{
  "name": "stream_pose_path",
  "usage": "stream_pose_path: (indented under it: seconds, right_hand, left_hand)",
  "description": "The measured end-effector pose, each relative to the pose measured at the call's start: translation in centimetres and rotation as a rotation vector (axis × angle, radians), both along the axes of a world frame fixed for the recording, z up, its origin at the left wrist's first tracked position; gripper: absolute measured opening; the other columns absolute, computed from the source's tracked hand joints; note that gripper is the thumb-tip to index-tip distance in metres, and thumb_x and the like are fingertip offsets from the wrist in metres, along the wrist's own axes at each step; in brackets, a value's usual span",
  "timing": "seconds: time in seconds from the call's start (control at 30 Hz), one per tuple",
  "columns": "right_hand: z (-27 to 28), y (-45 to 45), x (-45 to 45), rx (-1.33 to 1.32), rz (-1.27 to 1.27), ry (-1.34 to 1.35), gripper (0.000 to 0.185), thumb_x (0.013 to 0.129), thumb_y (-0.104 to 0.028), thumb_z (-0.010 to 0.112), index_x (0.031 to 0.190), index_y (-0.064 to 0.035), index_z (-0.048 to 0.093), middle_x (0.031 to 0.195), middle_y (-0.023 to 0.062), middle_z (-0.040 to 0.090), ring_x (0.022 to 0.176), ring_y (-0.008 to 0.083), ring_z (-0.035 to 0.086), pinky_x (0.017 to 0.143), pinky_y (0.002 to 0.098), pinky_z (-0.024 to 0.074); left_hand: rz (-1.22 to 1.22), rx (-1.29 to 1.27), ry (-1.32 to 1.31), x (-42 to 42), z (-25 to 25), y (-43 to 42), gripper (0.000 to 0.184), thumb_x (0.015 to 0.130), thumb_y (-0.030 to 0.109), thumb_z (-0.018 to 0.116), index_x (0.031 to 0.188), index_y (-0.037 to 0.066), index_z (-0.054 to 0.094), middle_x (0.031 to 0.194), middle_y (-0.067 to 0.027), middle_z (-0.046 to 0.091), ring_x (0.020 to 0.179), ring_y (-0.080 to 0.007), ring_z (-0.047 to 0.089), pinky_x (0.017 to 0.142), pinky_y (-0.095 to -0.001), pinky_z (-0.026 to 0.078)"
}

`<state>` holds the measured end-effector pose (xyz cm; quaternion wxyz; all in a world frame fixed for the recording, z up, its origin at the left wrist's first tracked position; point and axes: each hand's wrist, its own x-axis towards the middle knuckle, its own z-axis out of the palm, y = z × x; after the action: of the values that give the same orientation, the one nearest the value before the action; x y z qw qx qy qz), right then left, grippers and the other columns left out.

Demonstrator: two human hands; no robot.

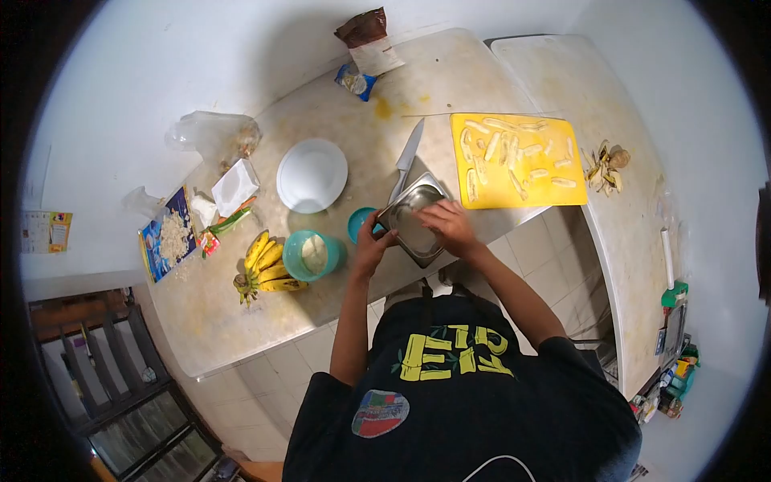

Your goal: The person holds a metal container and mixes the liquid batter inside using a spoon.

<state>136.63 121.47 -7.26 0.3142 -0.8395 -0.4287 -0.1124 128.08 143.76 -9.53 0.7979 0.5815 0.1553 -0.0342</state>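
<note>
A rectangular metal pan (418, 221) is tilted at the table's front edge, between my two hands. My left hand (374, 243) grips its left rim, thumb toward the inside. Over the pan's right side is my right hand (450, 228), fingers stretched toward the inner surface; I cannot tell whether they touch it. A small teal bowl (361, 222) sits behind my left hand, partly hidden. Just beyond the pan lies a knife (409, 156), blade pointing away. On the right, a yellow cutting board (482, 195) carries several pieces of sliced banana.
Left of the pan stand a teal container (302, 255) with pale contents, a bunch of bananas (267, 265) and a white plate (312, 175). Peels (604, 171) lie right of the board. Farther left are a white box (235, 187) and a plastic bag (210, 132).
</note>
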Motion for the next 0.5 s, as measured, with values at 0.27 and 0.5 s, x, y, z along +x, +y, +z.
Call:
stream_pose_path:
  seconds: [0.27,0.5]
  right_hand:
    - [0.0,-3.3,-0.8,-0.177,0.243,0.049,0.033,0.077,-0.011,0.07,0.109,-0.0196,0.075,0.098,-0.0038,0.069,0.094,0.0203,0.059,0.078,0.0369,0.0412]
    - [-0.1,1.3,-1.3,0.065,0.003,-0.005,0.038,0.074,-0.008,0.069,0.11,-0.0186,0.074,0.103,-0.0038,0.071,0.094,0.0198,0.059,0.077,0.0382,0.0394]
  left_hand:
    - [0.043,-0.052,0.002,-0.9,1.3,0.4,0.051,0.089,-0.002,0.069,0.136,0.001,0.047,0.127,-0.0088,0.055,0.105,-0.0218,0.065,0.085,-0.0361,0.061]
    - [0.003,0.073,-0.057,-0.3,0.4,0.1,0.05,0.09,-0.001,0.069,0.136,0.002,0.048,0.125,-0.0088,0.056,0.105,-0.0213,0.065,0.087,-0.036,0.061]
